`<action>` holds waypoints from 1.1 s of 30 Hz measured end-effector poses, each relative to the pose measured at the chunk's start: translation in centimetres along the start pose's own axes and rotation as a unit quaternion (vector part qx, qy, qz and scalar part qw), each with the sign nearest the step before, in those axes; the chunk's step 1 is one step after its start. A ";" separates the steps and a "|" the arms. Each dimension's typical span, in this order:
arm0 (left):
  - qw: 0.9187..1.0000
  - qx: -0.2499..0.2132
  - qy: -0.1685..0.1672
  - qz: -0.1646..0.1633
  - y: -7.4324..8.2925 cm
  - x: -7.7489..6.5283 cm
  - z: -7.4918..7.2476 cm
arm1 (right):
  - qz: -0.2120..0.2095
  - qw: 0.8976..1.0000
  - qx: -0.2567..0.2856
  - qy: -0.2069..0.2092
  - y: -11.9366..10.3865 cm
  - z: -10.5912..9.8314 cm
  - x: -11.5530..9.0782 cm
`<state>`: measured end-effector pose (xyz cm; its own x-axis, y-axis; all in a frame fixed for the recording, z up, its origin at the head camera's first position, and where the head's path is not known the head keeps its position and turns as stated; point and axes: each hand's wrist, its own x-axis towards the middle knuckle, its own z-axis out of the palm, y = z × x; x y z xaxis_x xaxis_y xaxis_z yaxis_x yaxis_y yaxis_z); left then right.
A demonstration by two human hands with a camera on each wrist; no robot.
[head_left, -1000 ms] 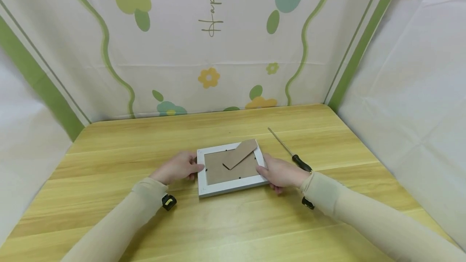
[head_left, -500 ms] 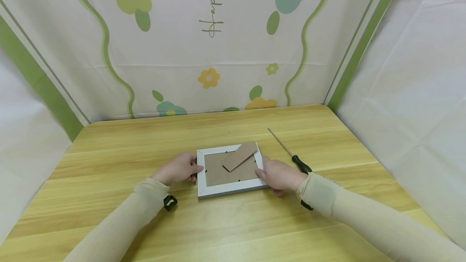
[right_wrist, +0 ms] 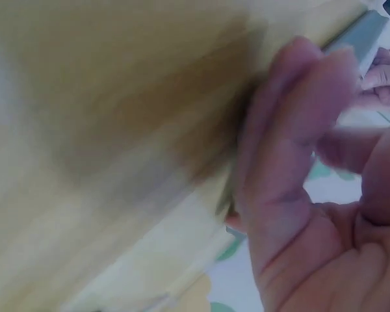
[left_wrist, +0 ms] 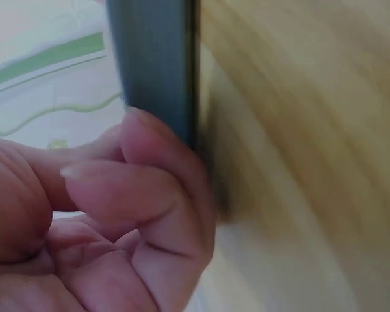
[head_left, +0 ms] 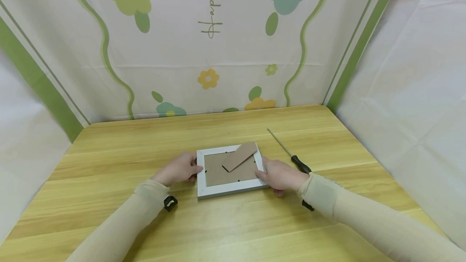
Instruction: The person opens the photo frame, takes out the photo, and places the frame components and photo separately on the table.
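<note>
A white picture frame point(head_left: 218, 190) lies back side up between my two hands, over the table. Its brown backing board point(head_left: 214, 173) is ringed by small black tabs, and a brown stand leg point(head_left: 240, 156) slants across it to the upper right. My left hand point(head_left: 179, 169) grips the left edge, thumb on top and fingers beneath. At the right edge my right hand point(head_left: 282, 174) holds the frame the same way. In the left wrist view curled fingers meet the grey side of the frame point(left_wrist: 155, 65). The right wrist view shows the fingers bent at the frame's edge, partly blurred.
A screwdriver point(head_left: 300, 164) with a black handle lies right of the frame, its handle end close to my right sleeve. The wooden table point(head_left: 145, 140) ends at a white, flower-printed cloth point(head_left: 233, 51) at the back, with white cloth on both sides.
The frame's right side has dropped very slightly toward me, along with the right hand. Both hands keep their grip, and the screwdriver stays in its place.
</note>
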<state>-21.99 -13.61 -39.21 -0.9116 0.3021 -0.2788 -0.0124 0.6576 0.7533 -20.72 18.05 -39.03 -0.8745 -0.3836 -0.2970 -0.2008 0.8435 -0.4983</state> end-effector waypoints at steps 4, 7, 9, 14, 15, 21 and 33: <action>0.999 0.046 0.014 0.022 0.2 -0.6 -0.6 | -0.025 0.996 -0.085 0.026 0.8 -2.0 -0.4; 0.993 0.098 0.030 0.058 0.4 -1.2 -1.0 | -0.037 0.985 -0.146 0.079 1.8 -3.9 -0.8; 0.985 0.140 0.039 0.089 0.4 -1.6 -1.0 | -0.033 0.980 -0.166 0.108 2.7 -4.9 -1.1; 0.964 0.222 0.024 0.141 -0.3 -2.3 -0.5 | -0.009 0.974 -0.187 0.130 5.5 -6.0 -1.4; 0.961 0.232 0.019 0.147 -0.5 -2.3 -0.3 | -0.003 0.974 -0.187 0.127 6.0 -6.0 -1.4; 0.962 0.235 -0.005 0.141 -1.0 -2.6 0.2 | 0.015 0.976 -0.186 0.109 7.6 -5.3 -1.6; 0.959 0.251 -0.003 0.132 -0.7 -2.6 0.2 | 0.007 0.981 -0.158 0.112 8.3 -5.8 -1.7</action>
<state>-19.48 -14.71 -39.12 -0.8534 0.5066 -0.1226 0.4187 0.8065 0.4174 -23.42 27.88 -37.96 -0.9459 -0.3092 -0.0984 -0.2843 0.9358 -0.2084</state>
